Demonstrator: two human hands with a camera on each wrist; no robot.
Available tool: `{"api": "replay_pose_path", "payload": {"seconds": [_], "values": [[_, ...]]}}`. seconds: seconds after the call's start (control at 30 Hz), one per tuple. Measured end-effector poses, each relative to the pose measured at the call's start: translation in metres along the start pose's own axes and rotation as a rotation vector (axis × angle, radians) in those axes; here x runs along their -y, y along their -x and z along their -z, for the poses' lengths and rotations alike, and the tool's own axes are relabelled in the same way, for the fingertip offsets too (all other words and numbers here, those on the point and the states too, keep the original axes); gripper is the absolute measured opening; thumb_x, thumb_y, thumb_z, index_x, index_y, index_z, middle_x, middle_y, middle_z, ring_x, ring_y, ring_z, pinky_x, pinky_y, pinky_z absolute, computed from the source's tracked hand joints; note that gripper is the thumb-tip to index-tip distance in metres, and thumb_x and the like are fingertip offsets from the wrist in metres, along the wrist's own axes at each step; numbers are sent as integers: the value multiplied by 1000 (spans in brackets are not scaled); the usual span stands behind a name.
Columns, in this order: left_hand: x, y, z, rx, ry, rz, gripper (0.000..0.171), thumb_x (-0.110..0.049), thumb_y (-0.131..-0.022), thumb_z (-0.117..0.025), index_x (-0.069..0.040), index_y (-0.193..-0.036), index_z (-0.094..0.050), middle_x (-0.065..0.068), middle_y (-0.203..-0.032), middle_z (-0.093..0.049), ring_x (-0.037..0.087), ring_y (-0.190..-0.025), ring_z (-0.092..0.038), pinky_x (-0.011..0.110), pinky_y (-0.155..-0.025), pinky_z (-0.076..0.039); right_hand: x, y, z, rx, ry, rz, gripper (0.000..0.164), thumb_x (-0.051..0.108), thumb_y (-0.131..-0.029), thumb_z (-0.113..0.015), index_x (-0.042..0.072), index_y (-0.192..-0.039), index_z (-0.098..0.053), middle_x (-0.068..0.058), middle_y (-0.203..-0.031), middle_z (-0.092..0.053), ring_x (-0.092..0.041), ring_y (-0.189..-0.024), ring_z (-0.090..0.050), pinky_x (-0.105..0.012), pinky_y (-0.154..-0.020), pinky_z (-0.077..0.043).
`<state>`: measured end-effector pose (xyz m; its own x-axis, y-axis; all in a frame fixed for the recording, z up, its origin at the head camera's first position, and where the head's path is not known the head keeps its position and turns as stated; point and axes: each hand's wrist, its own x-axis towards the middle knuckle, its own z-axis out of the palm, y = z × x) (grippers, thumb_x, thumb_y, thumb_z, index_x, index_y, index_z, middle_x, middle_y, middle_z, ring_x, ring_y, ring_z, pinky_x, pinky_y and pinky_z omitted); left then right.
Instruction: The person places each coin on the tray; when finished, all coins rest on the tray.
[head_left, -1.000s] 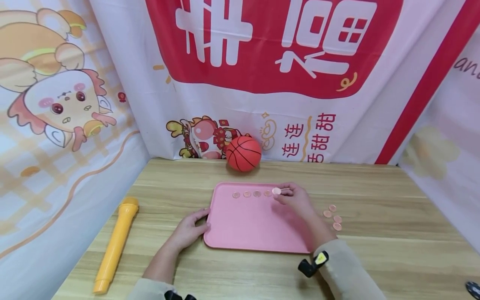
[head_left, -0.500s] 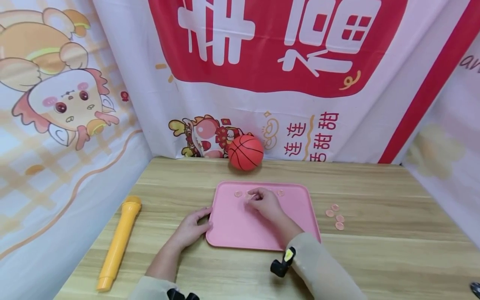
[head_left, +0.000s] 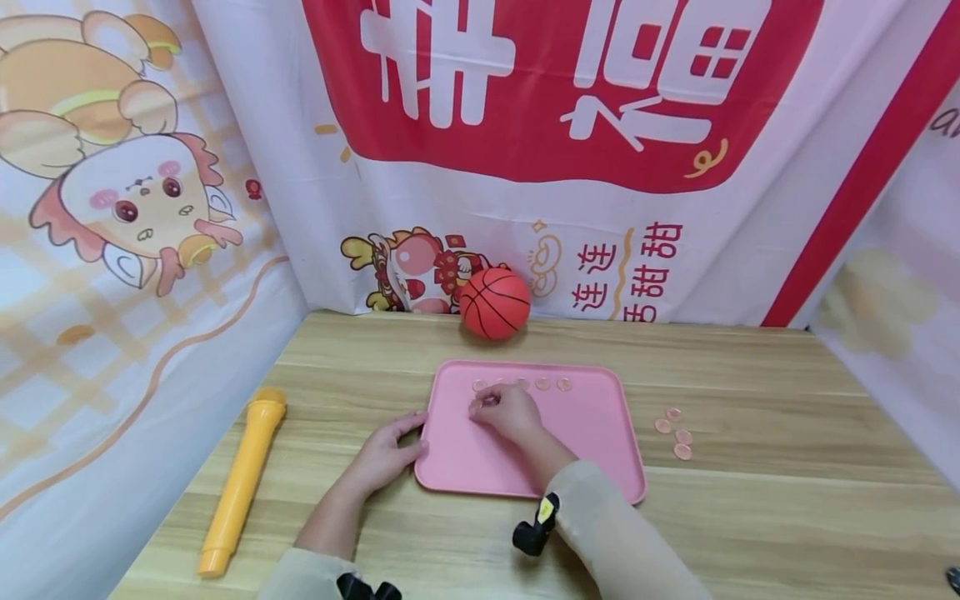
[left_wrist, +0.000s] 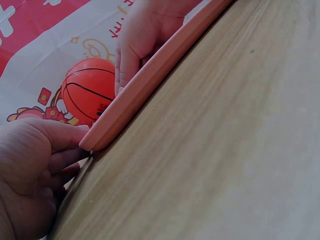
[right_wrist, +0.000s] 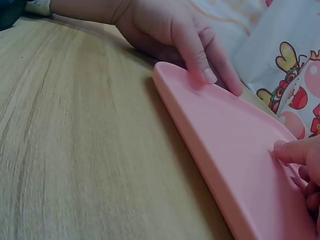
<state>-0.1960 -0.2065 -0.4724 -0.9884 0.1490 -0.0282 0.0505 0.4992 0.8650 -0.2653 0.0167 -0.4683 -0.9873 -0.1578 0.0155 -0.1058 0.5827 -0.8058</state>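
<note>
A pink tray lies on the wooden table. My left hand holds its left edge; in the right wrist view the thumb lies over the rim. Several small copper-coloured coins form a row along the tray's far side, partly hidden by my right hand. That hand is low over the tray's left part, just in front of the row, fingers curled. A coin shows faintly at its fingertips, mostly hidden. Several more loose coins lie on the table right of the tray.
A small red basketball sits behind the tray against the printed cloth backdrop. On the left lies a yellow toy microphone. A dark round object is cut off at the right edge.
My right hand has left a coin at the right end of the row and moved left and slightly nearer across the tray. My left hand has stayed at the tray's edge.
</note>
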Motion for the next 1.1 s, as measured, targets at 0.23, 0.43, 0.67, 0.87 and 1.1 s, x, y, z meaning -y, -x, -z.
{"api": "replay_pose_path", "payload": {"seconds": [0.23, 0.43, 0.67, 0.87, 1.1], "values": [[1, -1, 0, 0, 3, -4, 49, -11, -92, -64, -1, -139, -53, 25, -151, -40, 42, -143, -32, 56, -119, -20, 3, 2, -1, 20, 49, -38, 22, 26, -80, -80, 15, -99, -77, 1, -91, -75, -13, -87, -64, -34, -88, -52], [0, 0, 0, -2, 2, -3, 49, -11, -91, -64, -1, -139, -53, 24, -151, -40, 42, -144, -30, 56, -119, -18, 5, 3, 1, 25, 66, -40, 27, 25, -78, -82, 13, -102, -77, -2, -95, -75, -17, -92, -66, -36, -89, -52], [-1, 1, 0, 1, -13, -18, 49, -12, -92, -64, 0, -138, -53, 26, -150, -40, 42, -142, -32, 55, -119, -20, 5, 5, 2, 36, 66, -43, 29, 24, -79, -81, 10, -104, -76, -4, -100, -76, -20, -97, -67, -38, -92, -52], [-1, 1, 1, 8, -5, -28, 49, -12, -92, -64, 2, -138, -53, 28, -150, -40, 43, -142, -32, 55, -119, -20, 1, 6, 5, 34, -11, -16, 32, 28, -80, -80, 11, -107, -75, -3, -97, -72, -15, -89, -62, -33, -85, -52], [-1, 2, 2, 16, -8, -24, 50, -12, -92, -63, 2, -139, -52, 27, -150, -40, 43, -142, -32, 56, -118, -20, -6, 12, 24, 38, -140, 15, 36, 23, -82, -78, 7, -115, -72, -7, -94, -62, -16, -83, -55, -26, -65, -51]]}}
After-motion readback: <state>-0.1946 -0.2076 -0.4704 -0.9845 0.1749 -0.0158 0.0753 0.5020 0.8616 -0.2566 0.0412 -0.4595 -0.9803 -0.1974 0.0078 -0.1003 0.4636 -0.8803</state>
